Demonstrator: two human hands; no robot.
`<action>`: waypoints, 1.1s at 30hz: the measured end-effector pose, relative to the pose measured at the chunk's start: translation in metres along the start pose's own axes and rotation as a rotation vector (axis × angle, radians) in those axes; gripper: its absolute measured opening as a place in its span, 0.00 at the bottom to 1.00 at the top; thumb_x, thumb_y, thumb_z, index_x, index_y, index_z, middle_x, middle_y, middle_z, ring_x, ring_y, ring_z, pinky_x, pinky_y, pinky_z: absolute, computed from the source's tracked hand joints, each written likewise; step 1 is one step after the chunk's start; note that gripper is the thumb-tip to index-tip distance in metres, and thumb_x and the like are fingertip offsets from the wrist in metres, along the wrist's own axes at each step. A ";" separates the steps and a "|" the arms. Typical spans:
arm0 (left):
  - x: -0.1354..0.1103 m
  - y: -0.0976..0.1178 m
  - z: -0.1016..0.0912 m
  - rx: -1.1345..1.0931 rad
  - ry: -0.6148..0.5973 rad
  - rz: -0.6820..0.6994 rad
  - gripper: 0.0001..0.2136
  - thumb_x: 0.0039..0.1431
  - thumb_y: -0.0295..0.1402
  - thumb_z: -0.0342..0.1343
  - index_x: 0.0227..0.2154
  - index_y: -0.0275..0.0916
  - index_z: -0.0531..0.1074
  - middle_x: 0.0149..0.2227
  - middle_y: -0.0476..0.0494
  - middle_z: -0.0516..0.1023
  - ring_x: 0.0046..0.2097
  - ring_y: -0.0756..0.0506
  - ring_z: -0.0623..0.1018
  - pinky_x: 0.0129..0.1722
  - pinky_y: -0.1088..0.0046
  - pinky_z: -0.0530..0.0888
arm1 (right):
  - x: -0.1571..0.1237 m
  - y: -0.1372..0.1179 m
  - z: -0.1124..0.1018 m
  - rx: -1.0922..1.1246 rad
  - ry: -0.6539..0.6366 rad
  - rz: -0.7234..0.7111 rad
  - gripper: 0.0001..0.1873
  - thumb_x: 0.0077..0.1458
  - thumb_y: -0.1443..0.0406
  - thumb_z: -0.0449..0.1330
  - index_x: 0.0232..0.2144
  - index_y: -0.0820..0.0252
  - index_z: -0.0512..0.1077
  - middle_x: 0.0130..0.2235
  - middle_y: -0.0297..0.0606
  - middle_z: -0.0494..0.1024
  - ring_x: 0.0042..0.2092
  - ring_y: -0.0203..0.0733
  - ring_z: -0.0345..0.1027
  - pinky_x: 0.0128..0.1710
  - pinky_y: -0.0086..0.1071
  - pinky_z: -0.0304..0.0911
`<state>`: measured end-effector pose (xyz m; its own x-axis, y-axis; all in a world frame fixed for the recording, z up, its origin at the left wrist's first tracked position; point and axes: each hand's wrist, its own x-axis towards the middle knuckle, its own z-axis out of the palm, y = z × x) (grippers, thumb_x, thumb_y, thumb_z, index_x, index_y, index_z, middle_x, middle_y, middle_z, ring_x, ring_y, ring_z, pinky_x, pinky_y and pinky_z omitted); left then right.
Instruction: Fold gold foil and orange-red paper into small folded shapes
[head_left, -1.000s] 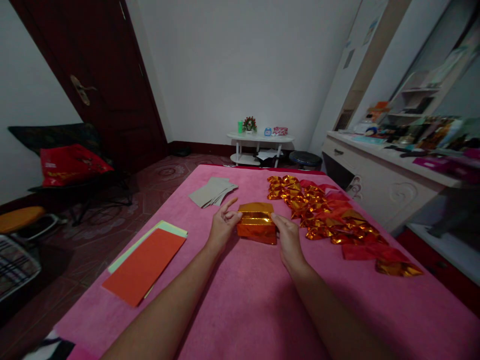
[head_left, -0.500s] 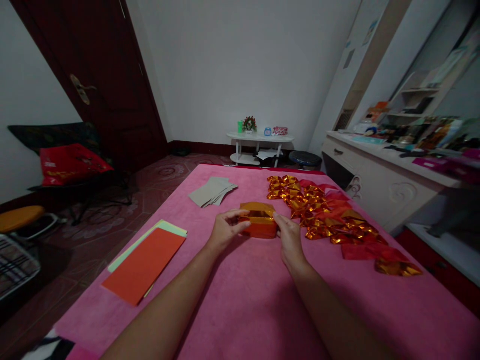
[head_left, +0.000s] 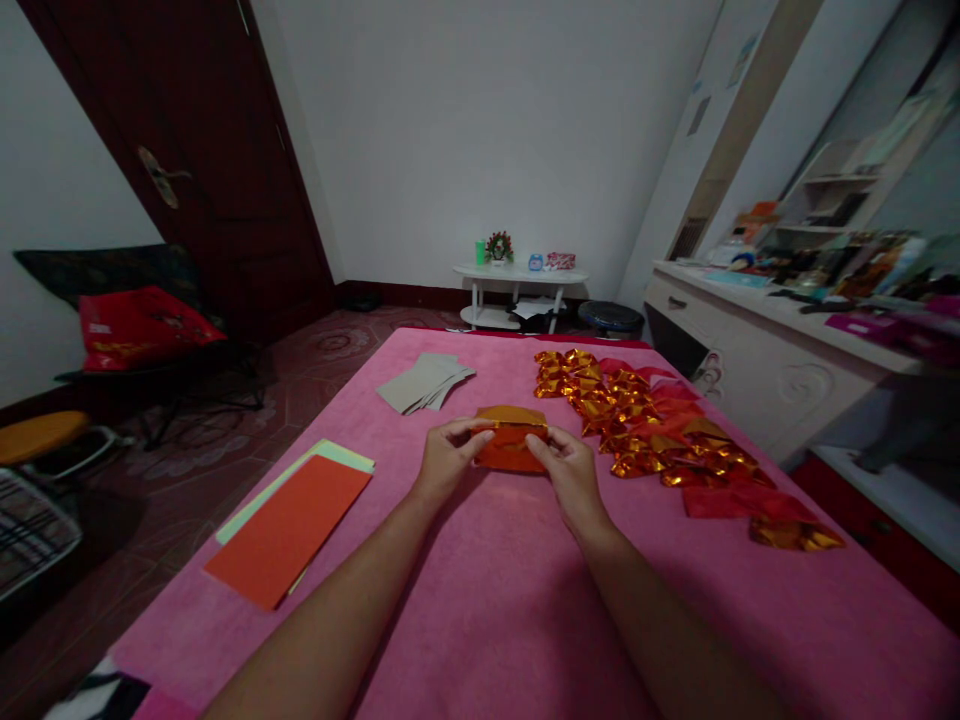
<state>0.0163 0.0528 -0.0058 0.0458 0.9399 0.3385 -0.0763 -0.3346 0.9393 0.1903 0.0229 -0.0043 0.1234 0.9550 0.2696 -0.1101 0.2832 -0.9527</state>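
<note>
Foil sheet (head_left: 511, 455), folded gold over orange, sits over the middle of the pink tabletop (head_left: 487, 600), its ends pinched between thumb and fingers of the nearly closed left hand (head_left: 448, 455) and right hand (head_left: 568, 468). Uneven pulling could skew the whole fold; a slipping thumb might let it spring open. The widest room lies nearest the body; shiny bundles (head_left: 634, 415) crowd the right, orange paper (head_left: 292, 530) the left edge, gray cards (head_left: 418, 385) the far left.

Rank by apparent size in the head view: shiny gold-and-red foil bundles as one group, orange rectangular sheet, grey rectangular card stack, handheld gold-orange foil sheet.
1. Foil bundles, together
2. Orange sheet
Unranked: grey stack and handheld foil look similar; the foil is partly covered.
</note>
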 end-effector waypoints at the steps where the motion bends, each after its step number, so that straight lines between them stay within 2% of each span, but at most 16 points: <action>1: 0.000 0.000 0.000 0.008 -0.003 0.017 0.10 0.49 0.36 0.64 0.33 0.37 0.80 0.36 0.41 0.81 0.37 0.46 0.78 0.39 0.71 0.73 | 0.000 0.001 -0.001 -0.019 0.013 -0.007 0.14 0.49 0.57 0.64 0.36 0.60 0.77 0.36 0.37 0.79 0.37 0.44 0.71 0.38 0.33 0.65; 5: 0.000 0.000 0.000 0.019 -0.004 0.055 0.09 0.51 0.36 0.62 0.31 0.37 0.80 0.33 0.42 0.81 0.36 0.47 0.78 0.38 0.72 0.73 | 0.000 0.002 -0.002 -0.080 0.046 -0.050 0.12 0.51 0.57 0.62 0.31 0.60 0.77 0.32 0.36 0.78 0.35 0.42 0.70 0.35 0.31 0.63; 10: 0.001 -0.001 0.001 -0.070 0.074 0.009 0.09 0.45 0.35 0.66 0.28 0.35 0.79 0.29 0.44 0.79 0.31 0.49 0.77 0.33 0.75 0.73 | -0.001 0.001 -0.002 -0.115 0.047 -0.059 0.12 0.51 0.57 0.62 0.29 0.61 0.77 0.29 0.34 0.77 0.32 0.39 0.67 0.31 0.29 0.60; 16: 0.001 0.000 0.003 -0.231 0.070 -0.053 0.19 0.43 0.32 0.67 0.41 0.35 0.75 0.27 0.47 0.78 0.29 0.51 0.76 0.31 0.76 0.72 | -0.002 0.005 -0.004 -0.145 0.057 -0.055 0.12 0.52 0.57 0.61 0.30 0.61 0.76 0.29 0.34 0.75 0.30 0.37 0.66 0.29 0.29 0.59; 21: -0.001 0.002 0.004 -0.289 0.087 -0.092 0.19 0.48 0.34 0.65 0.44 0.35 0.74 0.30 0.45 0.79 0.32 0.50 0.77 0.34 0.75 0.73 | -0.002 -0.004 0.000 -0.255 0.104 -0.204 0.10 0.51 0.61 0.62 0.24 0.62 0.74 0.27 0.33 0.72 0.30 0.37 0.64 0.31 0.29 0.59; 26: 0.001 0.002 0.003 -0.271 0.141 -0.107 0.22 0.48 0.37 0.64 0.47 0.35 0.73 0.32 0.43 0.79 0.31 0.49 0.77 0.32 0.74 0.73 | -0.005 -0.013 0.007 -0.315 0.171 -0.339 0.06 0.51 0.65 0.62 0.24 0.61 0.72 0.26 0.32 0.69 0.28 0.35 0.63 0.27 0.28 0.57; 28: 0.002 0.001 0.003 -0.192 0.192 -0.074 0.22 0.46 0.37 0.65 0.45 0.37 0.74 0.35 0.42 0.79 0.32 0.49 0.77 0.31 0.74 0.73 | -0.006 -0.015 0.008 -0.369 0.219 -0.415 0.08 0.51 0.66 0.62 0.22 0.60 0.69 0.26 0.31 0.68 0.28 0.34 0.62 0.27 0.28 0.57; 30: 0.000 0.000 0.005 -0.082 0.261 -0.037 0.18 0.44 0.37 0.66 0.39 0.37 0.76 0.35 0.42 0.78 0.32 0.49 0.77 0.31 0.74 0.73 | -0.007 -0.015 0.008 -0.447 0.249 -0.508 0.09 0.51 0.68 0.61 0.21 0.59 0.68 0.26 0.31 0.67 0.28 0.35 0.62 0.28 0.28 0.58; 32: -0.004 0.003 0.011 -0.016 0.243 -0.034 0.12 0.45 0.38 0.65 0.31 0.35 0.77 0.31 0.44 0.77 0.31 0.49 0.76 0.31 0.74 0.73 | -0.009 -0.014 0.007 -0.532 0.237 -0.589 0.09 0.52 0.70 0.60 0.21 0.59 0.68 0.26 0.32 0.68 0.29 0.35 0.63 0.29 0.28 0.58; 33: -0.007 0.005 0.014 -0.017 0.185 -0.046 0.11 0.46 0.38 0.64 0.28 0.35 0.76 0.29 0.44 0.77 0.31 0.49 0.76 0.31 0.74 0.73 | -0.010 -0.013 0.007 -0.579 0.218 -0.622 0.08 0.52 0.71 0.59 0.22 0.59 0.68 0.27 0.32 0.68 0.30 0.35 0.64 0.30 0.29 0.59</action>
<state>0.0299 0.0438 -0.0020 -0.1339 0.9514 0.2773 -0.0953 -0.2909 0.9520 0.1840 0.0106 0.0066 0.1869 0.5871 0.7876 0.5502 0.6016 -0.5791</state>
